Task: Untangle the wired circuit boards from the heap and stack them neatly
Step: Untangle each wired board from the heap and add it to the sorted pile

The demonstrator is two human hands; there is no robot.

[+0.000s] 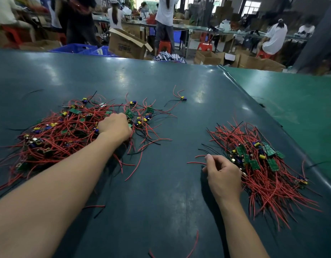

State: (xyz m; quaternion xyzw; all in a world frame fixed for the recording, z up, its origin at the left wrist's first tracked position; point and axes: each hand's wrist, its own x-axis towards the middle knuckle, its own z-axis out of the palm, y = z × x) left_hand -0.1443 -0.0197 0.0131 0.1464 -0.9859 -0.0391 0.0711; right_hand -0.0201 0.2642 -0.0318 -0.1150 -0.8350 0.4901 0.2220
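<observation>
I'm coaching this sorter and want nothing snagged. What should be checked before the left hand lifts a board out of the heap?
1. Left hand on the tangled heap: ok.
2. One board only in its grip: cannot tell, fingers hidden.
3. Wires free of neighbours: not ok, they cross densely.
4. Right hand beside the sorted stack: ok.
5. Stack's wires running roughly one way: ok.
6. Stray board far off on the table: not ok, uncollected.

On the table (161, 211) before me, the tangled heap (64, 131) lies to my left under my left hand (114, 127), the stack (269, 170) to my right touching my right hand (223, 175), one lone board (183, 98) behind, between them.
</observation>
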